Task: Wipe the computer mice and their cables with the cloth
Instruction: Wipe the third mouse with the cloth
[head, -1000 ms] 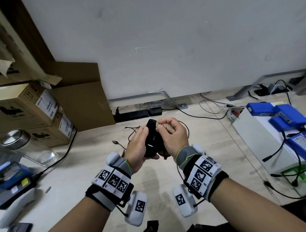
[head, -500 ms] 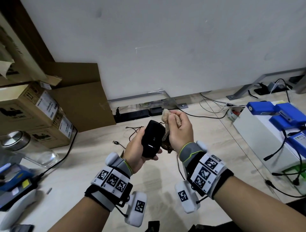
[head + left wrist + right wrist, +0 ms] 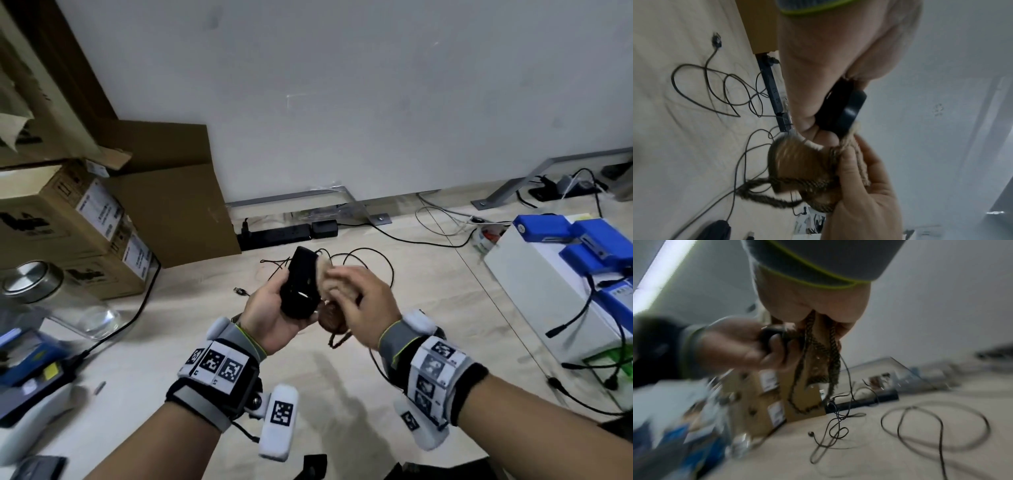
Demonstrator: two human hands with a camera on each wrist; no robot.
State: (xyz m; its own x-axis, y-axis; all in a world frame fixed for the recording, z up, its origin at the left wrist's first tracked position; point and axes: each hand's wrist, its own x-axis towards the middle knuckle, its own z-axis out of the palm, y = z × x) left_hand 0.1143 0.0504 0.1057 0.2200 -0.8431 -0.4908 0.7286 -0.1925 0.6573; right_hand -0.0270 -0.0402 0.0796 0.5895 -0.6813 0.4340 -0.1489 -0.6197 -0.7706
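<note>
My left hand (image 3: 274, 308) grips a black computer mouse (image 3: 299, 287) above the table, its nose pointing away from me. My right hand (image 3: 356, 294) grips a bunched beige and brown cloth (image 3: 330, 318) and presses it against the mouse's right side. In the left wrist view the cloth (image 3: 803, 165) sits just under the mouse (image 3: 846, 110), with cords dangling from it. The right wrist view shows the cloth's cords (image 3: 818, 356) hanging beside the mouse (image 3: 772, 335). The mouse's thin cable (image 3: 363, 257) lies in loops on the table. A second dark mouse (image 3: 719, 230) lies on the table.
Cardboard boxes (image 3: 85, 219) are stacked at the left, with a glass jar (image 3: 44, 294) in front of them. A black power strip (image 3: 274, 236) runs along the wall. A white box with blue packs (image 3: 548, 274) and several cables stands at the right.
My right hand with the cloth went up to the mouse's far end, then came back down along its right side. My left hand kept hold of the mouse.
</note>
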